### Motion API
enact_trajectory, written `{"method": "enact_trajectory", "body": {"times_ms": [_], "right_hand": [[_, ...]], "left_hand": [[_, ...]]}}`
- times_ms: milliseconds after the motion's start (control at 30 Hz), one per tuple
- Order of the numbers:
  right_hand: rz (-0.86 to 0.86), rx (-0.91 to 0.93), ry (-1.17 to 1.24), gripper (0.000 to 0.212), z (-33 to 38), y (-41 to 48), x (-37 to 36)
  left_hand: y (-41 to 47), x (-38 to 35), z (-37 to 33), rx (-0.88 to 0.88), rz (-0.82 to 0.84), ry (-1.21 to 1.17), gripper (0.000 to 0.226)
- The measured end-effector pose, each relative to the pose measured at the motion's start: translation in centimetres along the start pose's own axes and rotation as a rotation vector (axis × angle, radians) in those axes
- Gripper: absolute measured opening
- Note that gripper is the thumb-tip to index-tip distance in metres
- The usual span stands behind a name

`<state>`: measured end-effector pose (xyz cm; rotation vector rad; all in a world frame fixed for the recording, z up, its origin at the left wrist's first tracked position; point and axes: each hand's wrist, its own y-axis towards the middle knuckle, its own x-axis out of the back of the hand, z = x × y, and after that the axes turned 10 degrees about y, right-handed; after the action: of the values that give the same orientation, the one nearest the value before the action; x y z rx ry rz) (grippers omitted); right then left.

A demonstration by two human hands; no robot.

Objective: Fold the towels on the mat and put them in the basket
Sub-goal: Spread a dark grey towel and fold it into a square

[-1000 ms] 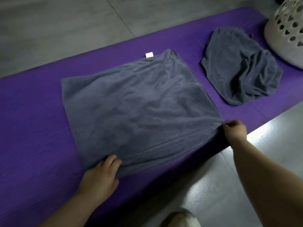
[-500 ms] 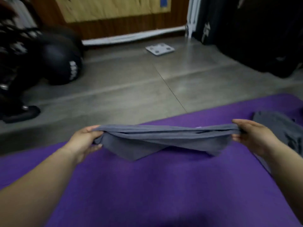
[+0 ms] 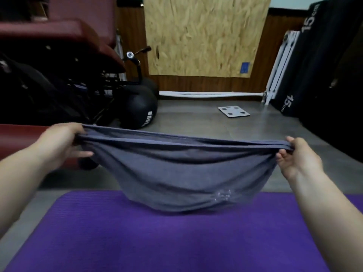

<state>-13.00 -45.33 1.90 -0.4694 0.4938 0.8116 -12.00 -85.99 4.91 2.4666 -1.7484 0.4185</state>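
Above the purple mat [image 3: 176, 236] you hold the grey towel [image 3: 188, 173] stretched between both hands, clear of the mat, its middle sagging in a deep belly toward the far edge of the mat. From the way it droops, judge it soft, limp and light: it has no stiffness of its own, so it takes whatever shape your hold gives it. The doubled top edge shows at least two layers, and these can slide apart if you slacken. The corners are the sound places to take it, which is where you have it.

Your left hand [image 3: 59, 142] is closed on the left end of the top edge, fingers curled over the bunched layers with the thumb side toward the cloth. Your right hand [image 3: 298, 156] pinches the right end between thumb and fingers, the lower fingers loosely curled beneath. Neither hand touches anything besides the towel. Keep the top edge taut enough that the layers stay even when you lay it down for the next fold.

No basket shows in this view, nor any other towel. Behind lie a black ball [image 3: 141, 110] and a white scale [image 3: 233, 111] on the floor.
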Motion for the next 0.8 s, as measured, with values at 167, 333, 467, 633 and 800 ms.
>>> {"method": "enact_trajectory", "body": {"times_ms": [167,333,467,633,800], "right_hand": [[0.015,-0.131,-0.205,0.020,-3.4,0.0,-1.1],[0.102,-0.121,-0.289,0.024,-4.9,1.9,-4.1],[0.148,0.048,-0.224,0.028,-1.2,2.9,-6.3],[0.185,0.147,-0.301,0.014,0.9,1.3,-4.2],[0.146,0.037,-0.521,0.023,-3.9,1.2,6.0]], "left_hand": [[1.7,1.5,3.4,0.038,0.002,0.569,0.028],[5.1,0.1,4.7,0.059,-0.029,0.493,0.037],[5.7,-1.1,0.9,-0.131,-0.196,0.085,0.039],[2.8,-1.5,1.2,-0.260,-0.122,-0.055,0.036],[-1.3,-3.4,13.3,-0.130,0.060,0.097,0.043]]}}
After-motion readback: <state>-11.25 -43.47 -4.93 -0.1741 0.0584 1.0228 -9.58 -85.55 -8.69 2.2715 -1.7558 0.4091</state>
